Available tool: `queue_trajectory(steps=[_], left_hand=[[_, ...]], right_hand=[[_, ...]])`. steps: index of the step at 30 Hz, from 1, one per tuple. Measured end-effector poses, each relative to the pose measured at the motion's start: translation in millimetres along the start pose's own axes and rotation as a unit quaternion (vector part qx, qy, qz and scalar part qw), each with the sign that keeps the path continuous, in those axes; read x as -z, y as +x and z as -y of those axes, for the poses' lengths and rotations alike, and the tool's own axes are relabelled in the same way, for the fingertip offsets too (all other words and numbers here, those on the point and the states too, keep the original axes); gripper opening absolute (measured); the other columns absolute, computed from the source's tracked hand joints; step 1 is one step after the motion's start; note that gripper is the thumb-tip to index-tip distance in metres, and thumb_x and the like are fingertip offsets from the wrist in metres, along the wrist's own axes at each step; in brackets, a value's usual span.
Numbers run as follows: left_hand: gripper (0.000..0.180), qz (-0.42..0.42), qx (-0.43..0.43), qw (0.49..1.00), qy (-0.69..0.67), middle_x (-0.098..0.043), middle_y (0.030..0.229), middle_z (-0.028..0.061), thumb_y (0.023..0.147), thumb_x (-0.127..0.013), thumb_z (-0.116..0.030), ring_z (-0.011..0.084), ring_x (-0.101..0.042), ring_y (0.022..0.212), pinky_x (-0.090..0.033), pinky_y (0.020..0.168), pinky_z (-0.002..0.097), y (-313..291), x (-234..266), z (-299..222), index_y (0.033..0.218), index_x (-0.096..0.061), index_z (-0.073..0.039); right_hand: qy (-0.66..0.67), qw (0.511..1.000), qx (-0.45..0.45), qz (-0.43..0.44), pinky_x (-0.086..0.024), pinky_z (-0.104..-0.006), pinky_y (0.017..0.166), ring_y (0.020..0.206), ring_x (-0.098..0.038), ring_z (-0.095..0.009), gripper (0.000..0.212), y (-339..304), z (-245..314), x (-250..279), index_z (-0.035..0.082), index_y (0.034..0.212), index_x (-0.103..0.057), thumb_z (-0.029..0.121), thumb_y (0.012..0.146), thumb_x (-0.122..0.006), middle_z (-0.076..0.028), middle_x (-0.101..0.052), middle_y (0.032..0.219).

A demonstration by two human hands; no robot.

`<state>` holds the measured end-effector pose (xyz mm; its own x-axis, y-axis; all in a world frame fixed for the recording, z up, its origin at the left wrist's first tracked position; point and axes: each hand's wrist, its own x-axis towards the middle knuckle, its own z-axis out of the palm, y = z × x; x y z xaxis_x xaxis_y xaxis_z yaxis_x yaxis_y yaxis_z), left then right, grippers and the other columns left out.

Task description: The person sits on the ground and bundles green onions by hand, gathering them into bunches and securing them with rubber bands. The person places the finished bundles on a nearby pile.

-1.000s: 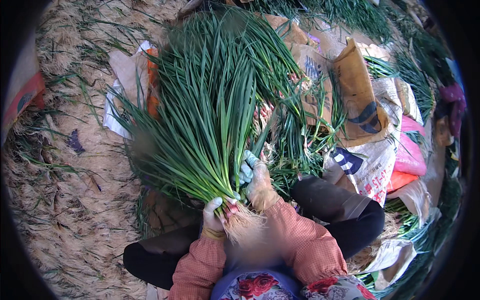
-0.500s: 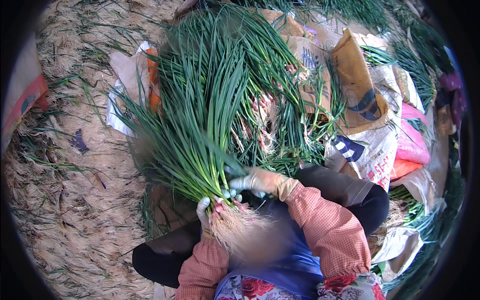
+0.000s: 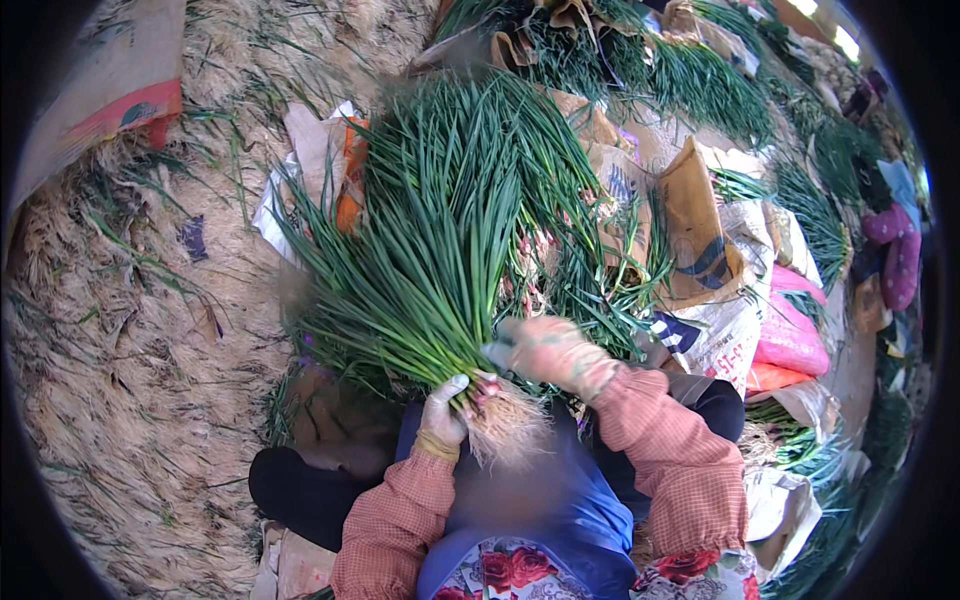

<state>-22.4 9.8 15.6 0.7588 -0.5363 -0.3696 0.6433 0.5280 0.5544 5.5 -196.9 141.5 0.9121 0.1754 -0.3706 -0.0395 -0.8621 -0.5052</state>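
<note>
My left hand (image 3: 445, 412), in a pale glove with a tan cuff, is closed around the base of a big bunch of scallions (image 3: 430, 290). Their long green leaves fan away from me. Pinkish bulbs and a tuft of pale roots (image 3: 510, 428) stick out toward my lap. Beside the stems on the right is my right hand (image 3: 550, 352), in a stained pale glove. Its fingertips are smeared by motion and partly lost against the leaves, so whether they hold a stem is unclear.
More loose scallions (image 3: 535, 262) lie behind the bunch. At the right stand a tan paper sack (image 3: 700, 235), a white printed sack (image 3: 715, 335) and a pink bag (image 3: 790, 335). Cut roots and leaf scraps (image 3: 150, 400) cover the ground at left. Another sack (image 3: 110, 110) is at upper left.
The view has shifted, showing more of the far side. The bunch and my left hand sit farther right in the picture. My right hand has moved from the stem bases to their right side.
</note>
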Motion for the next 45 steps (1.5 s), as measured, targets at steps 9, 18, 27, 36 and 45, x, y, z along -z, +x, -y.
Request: queue_trajectory(steps=[9,18,27,36,45], left_hand=[[0.013,-0.041,-0.08,0.982,-0.167,-0.066,0.084,0.0113,0.09,-0.055,-0.009,0.0162,-0.063,0.072,-0.054,0.063,0.0231,6.4,-61.0,-24.6,0.095,-0.06,0.001],[0.023,-0.007,-0.226,0.948,-0.225,-0.067,0.091,0.0055,0.092,-0.051,-0.016,0.0003,-0.053,0.06,-0.036,0.042,0.008,-7.6,-165.7,-132.7,0.099,-0.062,0.003],[0.027,-0.033,-0.541,0.825,-0.162,-0.059,0.081,0.0028,0.091,-0.055,-0.019,0.0015,-0.046,0.057,-0.033,0.043,0.011,-177.7,-123.1,-205.9,0.103,-0.059,0.004],[0.027,-0.163,-0.695,0.672,-0.198,-0.062,0.086,0.0107,0.088,-0.057,-0.016,0.0064,-0.043,0.053,-0.033,0.041,0.0154,-381.2,-77.8,-131.5,0.112,-0.058,-0.004],[0.023,-0.581,-0.714,0.382,-0.084,-0.068,0.087,0.0096,0.092,-0.051,-0.016,0.0127,-0.062,0.071,-0.053,0.069,0.0263,-548.8,28.8,35.4,0.106,-0.061,-0.001]], right_hand=[[0.179,0.963,0.12,-0.16,-0.052,-0.0365,0.075,0.082,-0.066,-0.028,0.035,6.2,26.1,-6.1,0.001,0.116,-0.057,0.019,0.087,-0.064,-0.021,-0.066,0.085],[0.727,0.631,0.237,0.128,-0.042,-0.0302,0.102,0.117,-0.053,-0.018,0.041,-14.7,14.6,9.1,0.0,0.137,-0.042,0.017,0.101,-0.041,-0.009,-0.051,0.134],[0.355,0.899,0.209,0.145,-0.034,-0.0195,0.042,0.047,-0.046,-0.004,0.031,-53.6,98.3,42.4,-0.002,0.099,-0.065,0.026,0.09,-0.055,0.002,-0.053,0.057],[0.112,0.976,0.101,0.159,-0.049,-0.0296,0.072,0.078,-0.062,-0.017,0.029,110.7,-38.5,18.8,-0.002,0.115,-0.059,0.012,0.09,-0.056,-0.01,-0.067,0.094],[0.004,0.966,0.108,0.234,-0.046,-0.028,0.073,0.082,-0.058,-0.014,0.033,90.2,91.2,-32.7,-0.005,0.115,-0.058,0.012,0.087,-0.057,-0.007,-0.064,0.095]])
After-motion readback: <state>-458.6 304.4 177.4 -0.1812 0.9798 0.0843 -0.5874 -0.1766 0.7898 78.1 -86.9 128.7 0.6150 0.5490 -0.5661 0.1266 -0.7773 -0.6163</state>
